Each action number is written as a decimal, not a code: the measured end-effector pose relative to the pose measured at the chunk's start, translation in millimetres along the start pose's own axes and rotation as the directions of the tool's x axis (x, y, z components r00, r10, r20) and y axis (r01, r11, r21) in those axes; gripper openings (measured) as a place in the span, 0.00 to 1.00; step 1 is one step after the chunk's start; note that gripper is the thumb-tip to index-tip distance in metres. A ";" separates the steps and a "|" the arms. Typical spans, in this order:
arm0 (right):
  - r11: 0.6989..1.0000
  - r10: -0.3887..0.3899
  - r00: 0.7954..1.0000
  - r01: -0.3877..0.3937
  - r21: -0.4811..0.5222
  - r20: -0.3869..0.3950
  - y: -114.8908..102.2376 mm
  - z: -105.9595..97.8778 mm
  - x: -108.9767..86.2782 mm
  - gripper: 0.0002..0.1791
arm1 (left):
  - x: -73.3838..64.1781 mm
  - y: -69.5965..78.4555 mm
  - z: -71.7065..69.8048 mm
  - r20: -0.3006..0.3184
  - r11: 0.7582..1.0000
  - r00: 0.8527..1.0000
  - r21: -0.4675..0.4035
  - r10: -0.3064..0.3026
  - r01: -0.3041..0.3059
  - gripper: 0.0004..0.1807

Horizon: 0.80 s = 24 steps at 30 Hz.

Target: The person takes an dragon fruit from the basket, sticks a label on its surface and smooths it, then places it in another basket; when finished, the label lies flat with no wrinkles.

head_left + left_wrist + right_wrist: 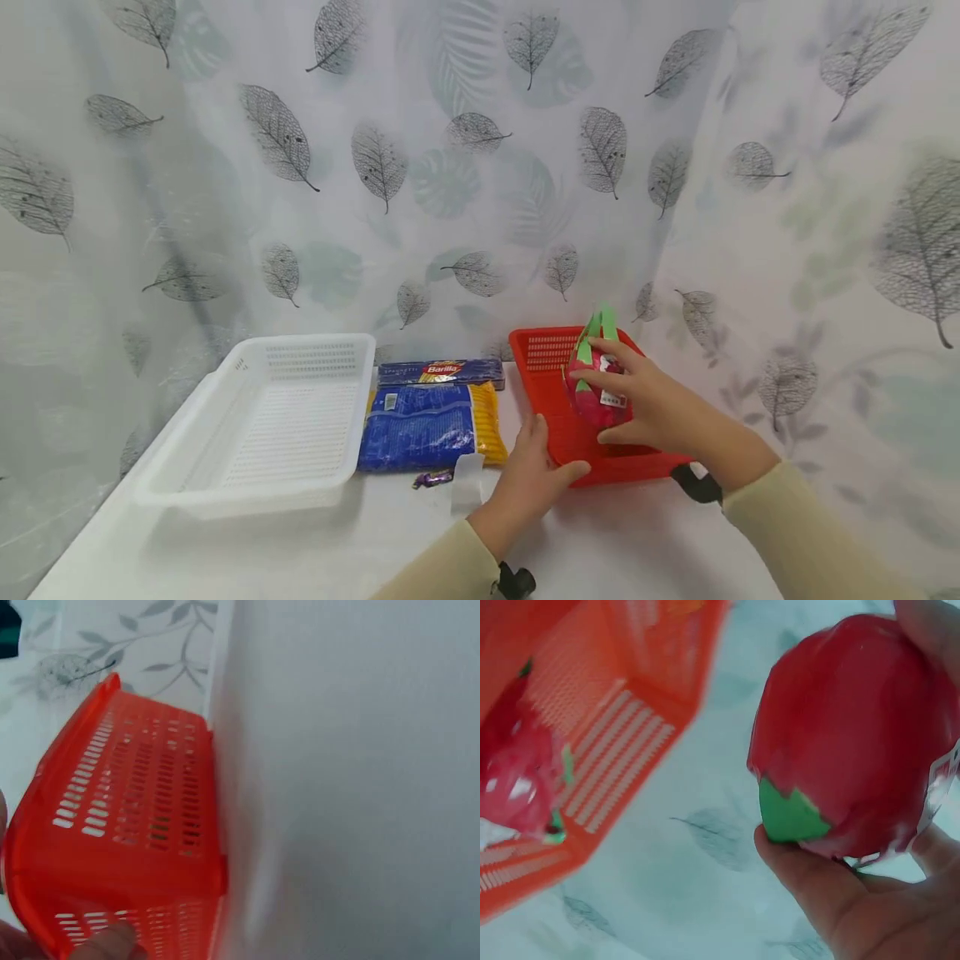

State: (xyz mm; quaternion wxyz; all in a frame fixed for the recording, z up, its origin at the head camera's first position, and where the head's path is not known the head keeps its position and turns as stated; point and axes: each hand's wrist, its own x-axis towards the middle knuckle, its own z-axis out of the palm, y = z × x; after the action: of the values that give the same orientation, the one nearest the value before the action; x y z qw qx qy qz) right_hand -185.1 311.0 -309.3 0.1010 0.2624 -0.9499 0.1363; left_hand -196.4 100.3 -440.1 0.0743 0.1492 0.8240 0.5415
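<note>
My right hand (pixel 663 408) is over the red basket (pixel 615 472), its fingers spread round a red dragon fruit with green tips and a white barcode label. The right wrist view shows this dragon fruit (pixel 840 727) between thumb and fingers. A second red fruit (pixel 514 776) with green tips lies inside the basket there. My left hand (pixel 528 475) holds the basket's near left corner, thumb along the front rim and fingers at the left side. In the left wrist view a fingertip (pixel 112 941) lies against the slotted outer wall.
Left of the red basket lie a blue spaghetti box (pixel 442 372), a blue and yellow packet (pixel 420 429) and a small purple wrapped candy (pixel 432 478). A translucent white strip (pixel 468 483) stands near my left hand. A white basket (pixel 363 408) sits at far left. A leaf-print curtain (pixel 480 200) hangs behind.
</note>
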 end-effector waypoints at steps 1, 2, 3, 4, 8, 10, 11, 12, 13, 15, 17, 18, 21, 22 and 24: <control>1.000 0.014 0.999 -0.014 -0.001 0.039 3.5 0.2 6.9 0.51 | 1.7 -5.8 3.5 -0.009 1.000 1.000 -0.009 0.005 -0.005 0.58; 0.999 0.032 0.996 -0.032 -0.001 0.079 6.4 1.3 13.6 0.51 | 0.8 -6.6 4.6 -0.016 1.000 1.000 -0.021 -0.001 0.001 0.58; 0.999 0.045 0.992 -0.045 -0.001 0.119 9.7 3.0 19.9 0.50 | -0.1 -7.2 5.3 -0.023 0.999 1.000 -0.033 -0.006 0.005 0.59; 0.998 0.059 0.986 -0.060 0.000 0.159 12.1 5.0 25.6 0.50 | -0.3 -8.0 5.9 -0.029 0.999 1.000 -0.048 -0.005 0.004 0.58; 0.991 0.129 0.940 -0.135 -0.003 0.317 20.7 16.9 43.7 0.48 | -1.6 -5.4 6.7 -0.024 0.992 0.999 -0.121 -0.036 0.033 0.57; 0.985 0.165 0.907 -0.174 -0.013 0.388 24.8 24.5 50.7 0.46 | -0.3 -6.3 8.8 -0.022 0.991 0.999 -0.127 -0.040 0.037 0.57; 0.980 0.188 0.890 -0.196 -0.024 0.416 27.1 28.6 53.6 0.46 | 0.1 -6.5 9.9 -0.022 0.992 0.999 -0.123 -0.044 0.041 0.57; 0.976 0.207 0.873 -0.214 -0.035 0.441 29.1 32.5 56.3 0.46 | 0.6 -6.6 10.9 -0.025 0.993 0.999 -0.111 -0.047 0.043 0.57; 0.974 0.219 0.859 -0.224 -0.046 0.463 31.5 36.2 58.5 0.46 | 0.9 -6.3 11.6 -0.029 0.994 0.998 -0.097 -0.047 0.044 0.56; 0.966 0.251 0.833 -0.251 -0.067 0.494 35.5 42.9 61.9 0.46 | 1.5 -6.1 12.9 -0.037 0.997 0.998 -0.074 -0.041 0.038 0.56; 0.960 0.273 0.815 -0.266 -0.088 0.511 38.5 47.5 64.7 0.46 | 2.2 -5.7 13.8 -0.042 0.998 0.998 -0.056 -0.039 0.036 0.56; 0.958 0.280 0.808 -0.272 -0.094 0.518 39.3 49.2 66.0 0.46 | 2.7 -5.4 14.2 -0.046 0.999 0.998 -0.044 -0.031 0.029 0.56; 0.947 0.313 0.789 -0.299 -0.115 0.529 38.7 51.7 70.3 0.46 | 4.1 -4.9 14.7 -0.048 0.999 0.998 -0.034 -0.028 0.026 0.57; 0.946 0.317 0.783 -0.301 -0.120 0.534 37.8 52.1 71.8 0.46 | 4.3 -4.5 14.5 -0.046 0.999 0.998 -0.036 -0.030 0.028 0.57; 0.944 0.324 0.770 -0.305 -0.128 0.549 35.5 53.5 74.6 0.46 | 4.4 -3.8 13.7 -0.046 0.999 0.998 -0.040 -0.032 0.030 0.58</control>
State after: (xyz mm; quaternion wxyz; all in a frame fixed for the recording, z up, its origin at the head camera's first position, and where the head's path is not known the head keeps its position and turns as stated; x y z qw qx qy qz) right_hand -273.0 288.5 -347.4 -0.2035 0.1266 -0.9694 0.0529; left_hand -197.3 112.2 -448.9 0.0663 0.1224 0.8170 0.5595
